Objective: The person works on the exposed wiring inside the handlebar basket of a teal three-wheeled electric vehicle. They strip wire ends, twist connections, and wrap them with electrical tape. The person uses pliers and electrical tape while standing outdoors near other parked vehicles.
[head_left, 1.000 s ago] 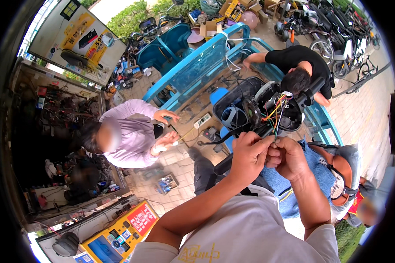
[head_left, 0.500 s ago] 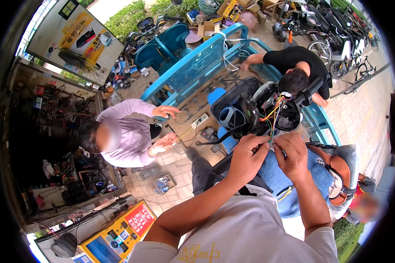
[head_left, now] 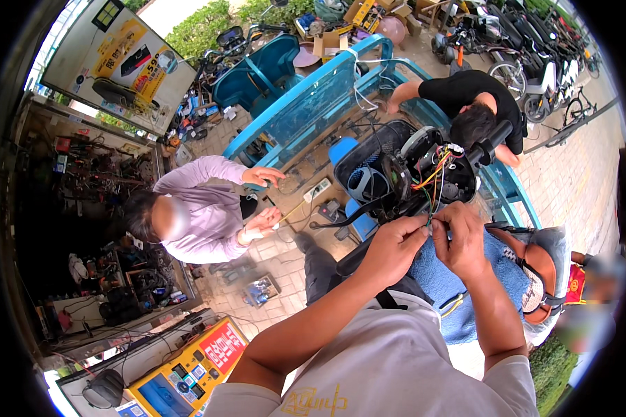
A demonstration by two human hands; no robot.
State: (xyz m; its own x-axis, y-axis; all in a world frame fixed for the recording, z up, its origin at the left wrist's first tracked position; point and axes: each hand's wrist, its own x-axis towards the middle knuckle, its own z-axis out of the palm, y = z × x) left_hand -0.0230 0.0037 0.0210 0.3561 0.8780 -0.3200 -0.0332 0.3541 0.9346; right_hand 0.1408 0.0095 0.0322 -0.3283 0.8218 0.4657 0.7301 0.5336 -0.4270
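My left hand [head_left: 399, 247] and my right hand [head_left: 460, 242] meet fingertip to fingertip, both closed in a pinch on thin wires [head_left: 435, 197]. Those wires, one of them greenish, run up into the opened front housing [head_left: 419, 158] of an electric scooter. Yellow, red and white wires [head_left: 438, 170] with connectors hang loose inside it. The exact ends between my fingertips are too small to make out. A black brake lever [head_left: 351, 220] and a handlebar grip [head_left: 352, 261] lie left of my hands. Under my right hand spreads a blue towel-like cover [head_left: 476, 283].
At the left a person in a lilac top [head_left: 205, 208] has both hands raised. Beyond the scooter, a person in black [head_left: 476, 97] bends over a blue metal cart frame [head_left: 292, 104]. A black basket [head_left: 368, 156] sits before the housing. Parked two-wheelers [head_left: 528, 62] line the far right.
My right hand has shifted slightly left and up; both hands keep their pinch. The person in black has moved a little. At the right edge, people have shifted and a red item shows more.
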